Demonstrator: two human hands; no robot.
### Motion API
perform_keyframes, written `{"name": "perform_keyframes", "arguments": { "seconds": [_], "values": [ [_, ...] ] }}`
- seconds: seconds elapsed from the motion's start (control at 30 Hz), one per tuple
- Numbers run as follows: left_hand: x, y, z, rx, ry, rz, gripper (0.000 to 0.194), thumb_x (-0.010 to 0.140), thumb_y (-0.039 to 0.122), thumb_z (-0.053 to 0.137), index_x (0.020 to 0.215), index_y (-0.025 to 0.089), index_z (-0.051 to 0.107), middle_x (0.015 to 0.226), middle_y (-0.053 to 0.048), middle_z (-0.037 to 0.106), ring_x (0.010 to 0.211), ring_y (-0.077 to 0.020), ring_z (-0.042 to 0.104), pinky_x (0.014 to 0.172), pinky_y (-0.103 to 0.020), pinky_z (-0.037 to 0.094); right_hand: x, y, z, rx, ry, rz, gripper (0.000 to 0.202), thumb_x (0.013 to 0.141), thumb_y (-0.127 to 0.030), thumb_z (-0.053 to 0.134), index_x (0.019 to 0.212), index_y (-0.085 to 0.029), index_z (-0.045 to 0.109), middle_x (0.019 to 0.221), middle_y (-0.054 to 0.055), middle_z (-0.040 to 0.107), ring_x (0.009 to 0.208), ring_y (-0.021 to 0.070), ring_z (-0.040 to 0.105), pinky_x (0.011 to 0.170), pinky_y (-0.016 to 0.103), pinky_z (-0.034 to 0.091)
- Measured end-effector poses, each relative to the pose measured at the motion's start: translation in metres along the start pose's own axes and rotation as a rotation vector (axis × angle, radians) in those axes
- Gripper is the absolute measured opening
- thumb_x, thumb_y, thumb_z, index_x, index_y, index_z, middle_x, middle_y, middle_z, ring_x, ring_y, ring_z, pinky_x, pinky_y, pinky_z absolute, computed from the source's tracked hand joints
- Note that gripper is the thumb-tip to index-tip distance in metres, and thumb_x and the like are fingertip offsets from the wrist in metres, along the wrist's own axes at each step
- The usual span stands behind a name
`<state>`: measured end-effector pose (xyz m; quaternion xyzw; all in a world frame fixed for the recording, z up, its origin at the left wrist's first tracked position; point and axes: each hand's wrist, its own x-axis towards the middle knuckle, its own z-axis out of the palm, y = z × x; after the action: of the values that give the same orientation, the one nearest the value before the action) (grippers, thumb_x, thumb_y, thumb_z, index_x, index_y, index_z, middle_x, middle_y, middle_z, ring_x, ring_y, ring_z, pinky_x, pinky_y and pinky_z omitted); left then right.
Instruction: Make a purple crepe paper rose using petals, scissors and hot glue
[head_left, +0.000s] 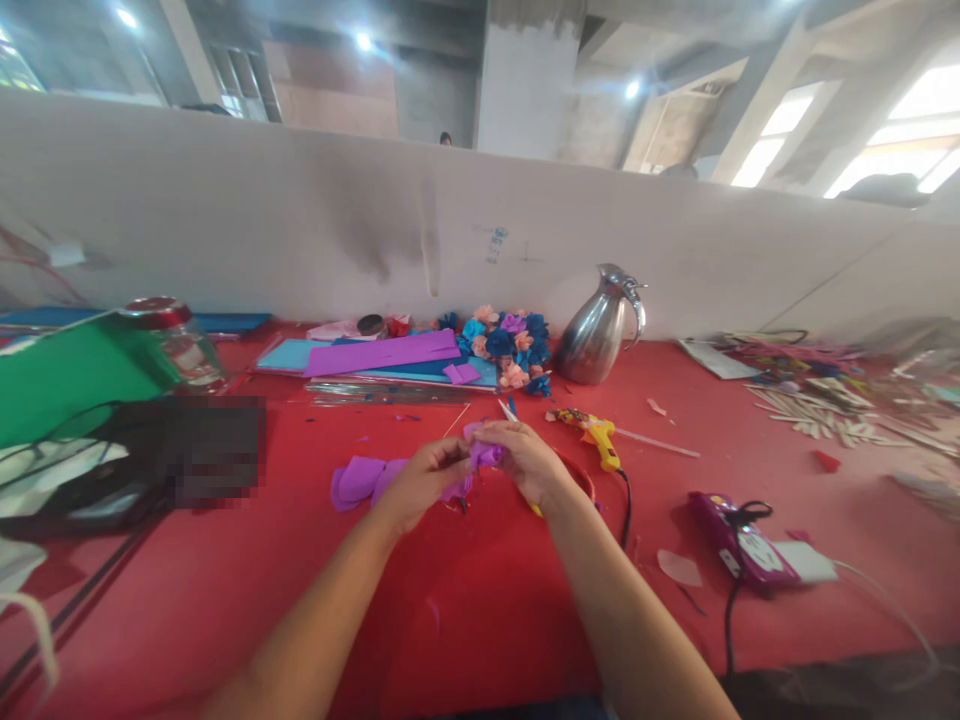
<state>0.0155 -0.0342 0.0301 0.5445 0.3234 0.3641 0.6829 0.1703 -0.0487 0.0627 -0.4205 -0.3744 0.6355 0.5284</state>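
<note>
Between my two hands, over the middle of the red table, is a crumpled purple paper flower [487, 455]. My left hand [431, 478] pinches its left side with thumb and fingers. On its other side my right hand [525, 458] is closed around the paper, with some fingertips hidden. Loose purple paper petals [358, 482] lie just left of and partly behind my left hand. Scissors [508, 408] poke out behind my right hand, their blades pointing away; my wrist covers much of them. A yellow hot glue gun [602, 440] rests to the right.
Behind stand finished paper flowers [510, 345], purple paper sheets [382, 353] and a metal jug [598, 330]. At left are a red-lidded jar [176, 340] and a green board [82, 375]. A purple power strip [742, 545] with cords lies right. Sticks [825, 415] are scattered beyond it.
</note>
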Motion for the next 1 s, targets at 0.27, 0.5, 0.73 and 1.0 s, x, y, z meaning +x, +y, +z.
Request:
{"name": "perform_keyframes", "arguments": {
  "seconds": [0.27, 0.5, 0.73, 1.0],
  "values": [
    [-0.001, 0.006, 0.003, 0.058, 0.037, -0.008, 0.031, 0.067, 0.044, 0.075, 0.079, 0.018, 0.065, 0.07, 0.0, 0.06, 0.059, -0.011, 0.052, 0.056, -0.023, 0.04, -0.001, -0.002, -0.005, -0.03, -0.037, -0.117, 0.02, 0.068, -0.036, 0.072, 0.067, -0.016, 0.071, 0.057, 0.0, 0.064, 0.051, 0.0087, 0.053, 0.052, 0.021, 0.04],
    [0.001, 0.003, -0.002, 0.1, -0.016, -0.013, 0.034, 0.069, 0.046, 0.073, 0.084, 0.017, 0.067, 0.076, -0.002, 0.061, 0.066, -0.0118, 0.052, 0.062, -0.024, 0.039, -0.003, -0.005, -0.01, -0.094, -0.116, -0.151, 0.02, 0.06, -0.027, 0.081, 0.076, -0.018, 0.072, 0.07, 0.0, 0.07, 0.06, 0.0097, 0.059, 0.06, 0.023, 0.044],
    [0.003, 0.0, -0.007, 0.068, -0.01, -0.043, 0.033, 0.068, 0.046, 0.074, 0.078, 0.016, 0.063, 0.073, 0.001, 0.057, 0.067, -0.0116, 0.049, 0.064, -0.024, 0.036, 0.0, -0.003, -0.012, -0.017, -0.076, -0.192, 0.022, 0.055, -0.025, 0.084, 0.073, -0.019, 0.072, 0.069, -0.002, 0.068, 0.061, 0.0091, 0.058, 0.061, 0.022, 0.045],
    [0.004, 0.001, -0.006, -0.129, 0.064, -0.037, 0.029, 0.062, 0.036, 0.081, 0.07, 0.016, 0.063, 0.065, 0.002, 0.054, 0.058, -0.0081, 0.043, 0.056, -0.021, 0.032, 0.001, -0.01, -0.011, 0.219, 0.11, -0.287, 0.018, 0.054, -0.02, 0.08, 0.069, -0.019, 0.069, 0.061, -0.005, 0.06, 0.052, 0.0049, 0.047, 0.051, 0.017, 0.037]
  ]
}}
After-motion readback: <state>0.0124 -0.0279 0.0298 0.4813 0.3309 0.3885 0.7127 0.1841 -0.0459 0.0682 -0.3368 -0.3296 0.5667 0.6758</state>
